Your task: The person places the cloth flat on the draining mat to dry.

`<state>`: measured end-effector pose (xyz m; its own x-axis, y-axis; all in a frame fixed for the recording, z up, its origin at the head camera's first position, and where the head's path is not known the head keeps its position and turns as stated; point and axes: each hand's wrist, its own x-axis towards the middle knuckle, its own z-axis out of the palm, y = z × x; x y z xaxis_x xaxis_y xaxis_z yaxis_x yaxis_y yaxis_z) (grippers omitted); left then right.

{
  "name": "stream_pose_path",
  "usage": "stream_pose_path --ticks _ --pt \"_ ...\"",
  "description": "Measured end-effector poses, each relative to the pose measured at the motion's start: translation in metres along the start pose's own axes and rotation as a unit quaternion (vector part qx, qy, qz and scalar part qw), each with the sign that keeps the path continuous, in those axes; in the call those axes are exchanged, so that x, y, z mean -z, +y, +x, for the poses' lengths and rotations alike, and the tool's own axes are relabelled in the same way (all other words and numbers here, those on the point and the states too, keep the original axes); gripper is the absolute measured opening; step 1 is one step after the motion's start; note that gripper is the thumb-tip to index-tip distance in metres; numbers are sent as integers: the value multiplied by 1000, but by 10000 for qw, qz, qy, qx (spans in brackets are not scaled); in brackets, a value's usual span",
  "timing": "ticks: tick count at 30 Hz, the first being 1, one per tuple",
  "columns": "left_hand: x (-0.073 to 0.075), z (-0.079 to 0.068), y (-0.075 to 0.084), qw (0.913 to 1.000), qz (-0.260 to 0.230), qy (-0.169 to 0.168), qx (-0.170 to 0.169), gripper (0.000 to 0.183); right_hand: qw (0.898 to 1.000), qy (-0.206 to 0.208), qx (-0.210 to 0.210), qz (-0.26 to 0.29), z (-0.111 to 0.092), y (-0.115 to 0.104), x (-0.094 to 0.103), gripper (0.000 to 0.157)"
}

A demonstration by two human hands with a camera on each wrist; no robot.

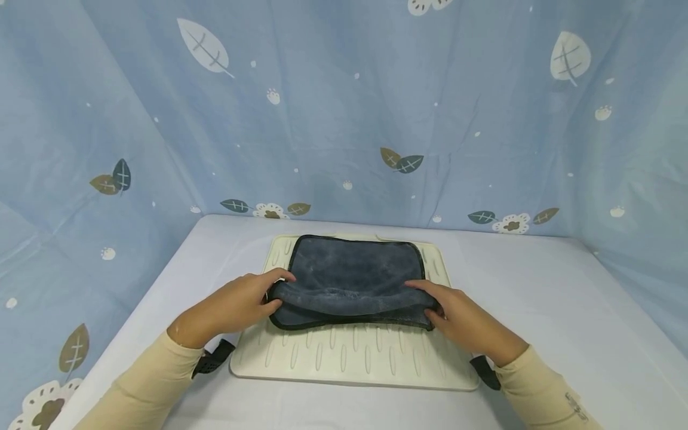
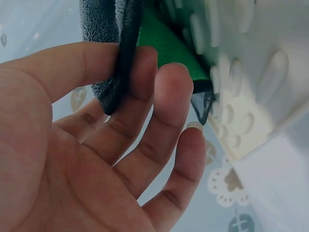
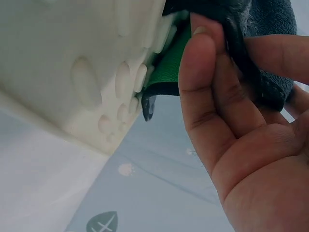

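Observation:
A dark blue-grey cleaning cloth (image 1: 355,263) with a black bound edge lies on a cream ridged mat (image 1: 344,352). Its near part bulges up in a fold running from side to side. At the fold's left end my left hand (image 1: 242,301) pinches the cloth between thumb and fingers. My right hand (image 1: 457,313) grips the other end the same way. Both wrist views show the fluffy grey face of the cloth (image 2: 99,24) and a green surface (image 3: 170,67) beneath it. Part of the fold's underside is hidden by the fingers.
The mat sits on a table with a white cover (image 1: 537,286). A blue curtain (image 1: 333,107) printed with leaves and flowers hangs behind and along the sides. Black straps (image 1: 215,356) are at both wrists, beside beige sleeves (image 1: 145,382).

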<state>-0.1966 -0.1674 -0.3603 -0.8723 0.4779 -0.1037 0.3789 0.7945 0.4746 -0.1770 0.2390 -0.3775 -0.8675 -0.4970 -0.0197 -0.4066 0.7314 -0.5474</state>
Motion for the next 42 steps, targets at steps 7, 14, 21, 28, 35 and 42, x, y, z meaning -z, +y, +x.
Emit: stream_pose_path --ticks 7,14,21,28,35,42 --pt "3 -2 1 9998 128 119 -75 47 9999 49 21 103 -2 -3 3 62" --pt "6 -4 2 9998 169 -20 -104 51 9987 -388 -61 314 -5 -4 6 67" --pt "6 -7 4 9990 66 -427 73 56 9950 -894 167 408 -9 -3 4 75" --pt "7 -9 5 9985 -97 -532 -20 45 9915 -1202 125 488 -12 -3 4 72" --pt "4 -9 3 9982 -137 -532 -250 24 9892 -1392 74 442 -12 -4 5 57" --pt "2 -10 5 9992 368 -142 -89 28 9970 -116 69 -759 -10 -11 5 51"
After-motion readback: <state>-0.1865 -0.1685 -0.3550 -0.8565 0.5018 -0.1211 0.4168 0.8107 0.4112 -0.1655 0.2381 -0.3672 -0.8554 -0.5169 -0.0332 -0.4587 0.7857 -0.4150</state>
